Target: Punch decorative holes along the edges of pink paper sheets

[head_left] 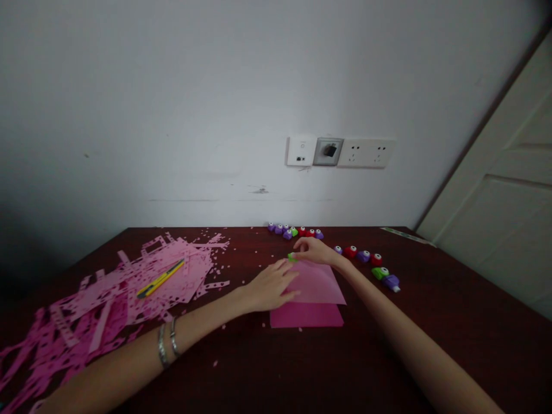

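A folded or layered pink paper (317, 284) lies on the table in front of me, its upper sheet paler than the deeper pink below. My left hand (271, 284) rests on the paper's left side, with its fingers stretched out and apart. At the paper's far edge is a small green craft paper punch (291, 257). My right hand (314, 251) reaches over that edge with curled fingers, its fingertips on the green punch. Part of the punch and its contact with the paper are hidden by the fingers.
Pink scraps and punched strips (103, 305) cover the table's left side, with a yellow utility knife (160, 279) on them. Several purple, red and green punches (288, 231) stand near the wall; others (363, 256) line the right. Wall sockets (366, 153) are above.
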Demonstrator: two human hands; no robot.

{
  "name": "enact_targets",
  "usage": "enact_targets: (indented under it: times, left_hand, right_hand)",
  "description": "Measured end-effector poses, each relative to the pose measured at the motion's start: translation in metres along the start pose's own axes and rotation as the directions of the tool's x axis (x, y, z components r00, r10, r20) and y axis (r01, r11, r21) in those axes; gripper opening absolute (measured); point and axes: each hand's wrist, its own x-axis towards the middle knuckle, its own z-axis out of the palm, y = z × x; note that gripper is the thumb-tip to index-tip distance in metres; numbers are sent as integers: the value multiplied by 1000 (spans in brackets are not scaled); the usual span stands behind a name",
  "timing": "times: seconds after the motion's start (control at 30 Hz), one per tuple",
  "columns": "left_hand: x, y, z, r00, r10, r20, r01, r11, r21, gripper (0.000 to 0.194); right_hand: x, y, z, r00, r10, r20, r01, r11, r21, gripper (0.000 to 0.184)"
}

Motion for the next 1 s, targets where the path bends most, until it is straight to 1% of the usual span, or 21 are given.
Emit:
enact_targets:
  times: [0.07, 0.13, 0.23, 0.33, 0.5, 0.6, 0.67, 0.77, 0.87, 1.0]
  left_hand:
    - [-11, 6, 1, 993, 27, 119, -29, 999, 20, 60]
    - [-17, 7, 2, 979, 27, 203, -29, 1000, 11, 67]
    - [-21, 6, 3, 969, 19, 248, -19, 1000, -2, 67]
    - [-23, 5, 2, 967, 8, 253, -7, 1000, -4, 65]
    - [-29, 7, -1, 972, 13, 234, -9, 1000, -17, 63]
    - [-34, 10, -3, 970, 13, 242, -7, 1000, -25, 63]
    - [-37, 12, -5, 968, 12, 251, -5, 1000, -30, 64]
    - [-42, 14, -9, 969, 7, 247, 0, 1000, -31, 64]
    - [-46, 15, -14, 968, 1, 251, 8, 999, -32, 63]
    - [-51, 17, -18, 957, -17, 288, 31, 999, -43, 63]
  right_hand:
    - [0, 4, 3, 994, -107, 1, 107, 993, -53, 42]
    - [0, 7, 6, 982, -185, 43, 188, 977, -98, 36]
    - [2, 8, 10, 967, -243, 80, 253, 958, -139, 23]
    - [3, 11, 12, 967, -248, 53, 254, 958, -136, 20]
    - [2, 23, 14, 976, -185, -111, 171, 977, -127, 22]
    - [-3, 32, 11, 977, -145, -158, 124, 982, -140, 24]
    - [-7, 38, 9, 976, -116, -186, 79, 978, -194, 25]
    - [-14, 45, 3, 973, -65, -222, -9, 949, -316, 26]
    - [-20, 52, -3, 971, -22, -238, -84, 902, -424, 28]
    - [-27, 66, -10, 968, 24, -250, -154, 843, -515, 33]
